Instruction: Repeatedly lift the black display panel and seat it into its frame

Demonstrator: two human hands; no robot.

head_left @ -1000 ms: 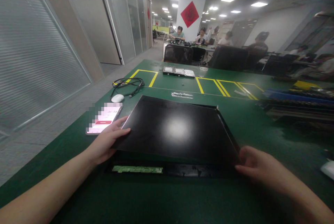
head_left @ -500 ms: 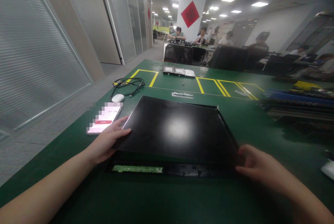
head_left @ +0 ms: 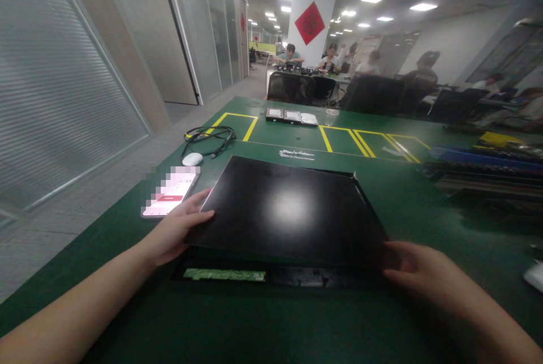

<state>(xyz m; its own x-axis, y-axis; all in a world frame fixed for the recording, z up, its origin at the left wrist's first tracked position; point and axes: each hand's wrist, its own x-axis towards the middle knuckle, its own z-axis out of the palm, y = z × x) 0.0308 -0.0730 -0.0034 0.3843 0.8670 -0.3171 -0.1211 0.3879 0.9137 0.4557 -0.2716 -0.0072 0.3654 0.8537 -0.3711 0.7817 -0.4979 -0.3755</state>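
Observation:
A flat black screen panel (head_left: 288, 211) is tilted up at its near edge over a black back frame (head_left: 322, 278) with a narrow green circuit strip (head_left: 224, 275) showing beneath. My left hand (head_left: 176, 231) grips the panel's near left corner, thumb on top. My right hand (head_left: 419, 273) holds the near right corner. Both forearms reach in from the bottom of the view across the green table (head_left: 237, 330).
A lit phone (head_left: 170, 198) lies left of the panel, with a white mouse (head_left: 192, 159) and a coiled black cable (head_left: 207, 138) beyond. Hard drives (head_left: 292, 116) sit inside yellow floor-tape boxes. Stacked dark parts (head_left: 483, 174) are at right. People sit at far tables.
My right hand has shifted slightly on the panel's near right corner. The panel and my left hand have barely moved.

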